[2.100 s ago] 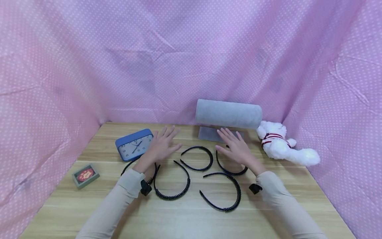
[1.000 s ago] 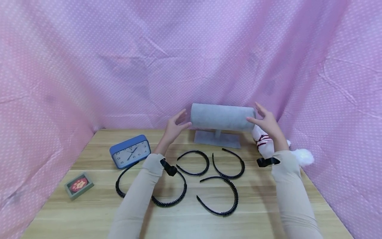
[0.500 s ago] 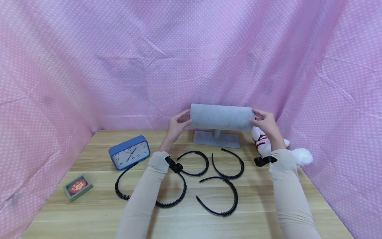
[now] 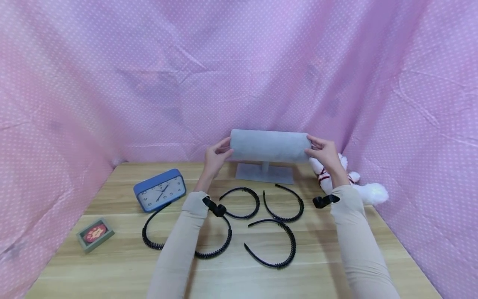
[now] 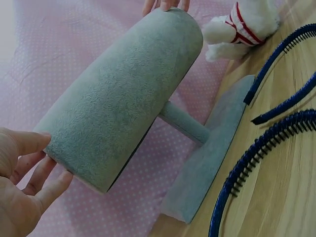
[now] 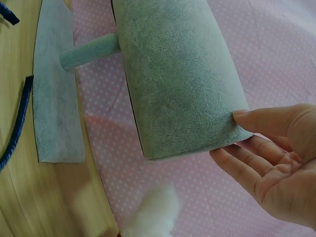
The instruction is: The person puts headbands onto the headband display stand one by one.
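Observation:
A grey plush-covered headband stand (image 4: 269,145), a horizontal cylinder on a post and flat base, stands at the back of the table. My left hand (image 4: 215,157) grips its left end; in the left wrist view the thumb lies on the cylinder's edge and the fingers touch the end face. At the right end my right hand (image 4: 324,153) pinches the rim, thumb on the curved side, fingers at the end. Several black headbands lie in front, including a back one (image 4: 257,201), a right one (image 4: 301,206) and a front one (image 4: 293,243). My left sleeve partly covers two others.
A blue clock (image 4: 160,193) leans back at the left, close to one headband. Farther left lies a small green frame (image 4: 95,234) with a red picture. A white plush toy (image 4: 369,193) sits right of the stand, partly behind my right wrist. Pink dotted cloth (image 4: 239,83) surrounds the table.
Both hands have moved from above the headbands to the stand's two ends and taken hold of it. Over the last half second the stand has shifted slightly left relative to the headbands.

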Demonstrator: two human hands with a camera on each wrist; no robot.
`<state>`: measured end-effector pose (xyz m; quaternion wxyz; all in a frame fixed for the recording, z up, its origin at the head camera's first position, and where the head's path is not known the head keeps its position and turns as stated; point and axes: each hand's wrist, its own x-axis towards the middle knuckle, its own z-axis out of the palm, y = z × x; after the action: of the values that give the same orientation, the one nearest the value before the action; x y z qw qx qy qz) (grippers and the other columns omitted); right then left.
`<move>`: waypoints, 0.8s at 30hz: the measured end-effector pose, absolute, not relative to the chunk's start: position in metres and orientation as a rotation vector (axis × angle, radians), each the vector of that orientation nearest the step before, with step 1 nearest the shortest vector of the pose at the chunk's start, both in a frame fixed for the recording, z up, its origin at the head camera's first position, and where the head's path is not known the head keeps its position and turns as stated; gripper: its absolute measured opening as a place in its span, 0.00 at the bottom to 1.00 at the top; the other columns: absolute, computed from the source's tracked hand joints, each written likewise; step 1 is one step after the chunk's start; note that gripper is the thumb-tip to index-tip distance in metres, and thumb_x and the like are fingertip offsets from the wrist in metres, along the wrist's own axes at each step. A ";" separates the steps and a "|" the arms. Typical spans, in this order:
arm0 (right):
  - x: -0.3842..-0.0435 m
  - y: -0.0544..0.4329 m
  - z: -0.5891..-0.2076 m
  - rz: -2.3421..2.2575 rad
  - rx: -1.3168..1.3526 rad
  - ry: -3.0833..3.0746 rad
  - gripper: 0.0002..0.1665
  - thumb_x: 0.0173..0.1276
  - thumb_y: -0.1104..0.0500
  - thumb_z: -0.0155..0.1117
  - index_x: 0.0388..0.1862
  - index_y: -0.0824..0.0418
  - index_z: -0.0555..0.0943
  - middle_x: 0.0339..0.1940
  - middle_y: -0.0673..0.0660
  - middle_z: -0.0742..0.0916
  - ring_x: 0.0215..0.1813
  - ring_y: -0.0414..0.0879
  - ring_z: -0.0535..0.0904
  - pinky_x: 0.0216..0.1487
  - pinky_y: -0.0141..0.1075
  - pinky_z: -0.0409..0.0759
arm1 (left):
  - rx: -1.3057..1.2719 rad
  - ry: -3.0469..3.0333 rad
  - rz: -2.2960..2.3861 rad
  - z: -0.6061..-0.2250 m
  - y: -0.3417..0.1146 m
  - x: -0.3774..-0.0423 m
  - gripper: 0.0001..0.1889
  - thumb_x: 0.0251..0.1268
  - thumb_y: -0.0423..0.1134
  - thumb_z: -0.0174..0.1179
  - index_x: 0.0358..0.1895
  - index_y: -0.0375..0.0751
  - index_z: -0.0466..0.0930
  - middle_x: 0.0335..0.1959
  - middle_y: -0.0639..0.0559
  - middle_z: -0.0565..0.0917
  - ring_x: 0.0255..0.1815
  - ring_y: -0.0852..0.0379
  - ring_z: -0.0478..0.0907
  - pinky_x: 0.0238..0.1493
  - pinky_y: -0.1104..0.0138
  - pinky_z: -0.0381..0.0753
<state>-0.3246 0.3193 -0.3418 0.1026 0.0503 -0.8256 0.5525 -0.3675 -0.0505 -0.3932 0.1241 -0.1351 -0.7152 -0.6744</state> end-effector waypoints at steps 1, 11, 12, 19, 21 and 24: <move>-0.326 0.317 -0.342 1.643 0.155 -2.427 0.36 0.70 0.70 0.64 0.75 0.67 0.66 0.73 0.70 0.70 0.74 0.64 0.68 0.56 0.17 0.78 | -0.394 -2.087 -1.958 -0.393 -0.054 -0.367 0.23 0.66 0.29 0.67 0.65 0.41 0.81 0.58 0.37 0.85 0.57 0.44 0.83 0.49 0.77 0.85; -0.336 0.290 -0.344 1.777 0.230 -2.360 0.36 0.68 0.73 0.65 0.74 0.68 0.67 0.74 0.70 0.69 0.77 0.62 0.64 0.53 0.20 0.81 | -0.372 -2.065 -1.886 -0.395 -0.083 -0.360 0.24 0.65 0.27 0.67 0.65 0.43 0.81 0.58 0.38 0.84 0.58 0.44 0.83 0.53 0.75 0.85; -0.337 0.287 -0.345 1.792 0.237 -2.352 0.36 0.68 0.73 0.65 0.74 0.68 0.67 0.74 0.70 0.69 0.77 0.62 0.64 0.52 0.21 0.82 | -0.367 -2.070 -1.872 -0.395 -0.087 -0.358 0.24 0.65 0.27 0.67 0.65 0.44 0.81 0.58 0.39 0.84 0.58 0.44 0.83 0.54 0.74 0.85; -0.343 0.263 -0.347 1.764 0.271 -2.394 0.35 0.68 0.72 0.66 0.73 0.67 0.69 0.74 0.69 0.71 0.76 0.60 0.68 0.58 0.23 0.79 | -0.397 -2.041 -1.750 -0.401 -0.111 -0.352 0.25 0.64 0.24 0.66 0.65 0.39 0.80 0.56 0.32 0.83 0.57 0.37 0.83 0.62 0.50 0.84; -0.345 0.256 -0.348 1.765 0.285 -2.397 0.34 0.68 0.73 0.65 0.73 0.67 0.69 0.73 0.69 0.72 0.75 0.60 0.68 0.62 0.25 0.78 | -0.386 -2.047 -1.707 -0.403 -0.117 -0.349 0.25 0.64 0.24 0.66 0.66 0.40 0.80 0.56 0.32 0.82 0.57 0.36 0.83 0.61 0.48 0.84; -0.348 0.246 -0.349 1.782 0.294 -2.393 0.34 0.68 0.73 0.65 0.73 0.67 0.70 0.73 0.69 0.72 0.75 0.60 0.69 0.65 0.30 0.77 | -0.358 -2.074 -1.643 -0.403 -0.124 -0.347 0.26 0.65 0.25 0.66 0.66 0.42 0.80 0.56 0.34 0.81 0.57 0.38 0.83 0.60 0.47 0.85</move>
<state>-0.3483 0.2458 -0.3491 0.0717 0.0979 -0.7962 0.5928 -0.3466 -0.1240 -0.4033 0.2338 -0.1304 -0.7553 -0.5982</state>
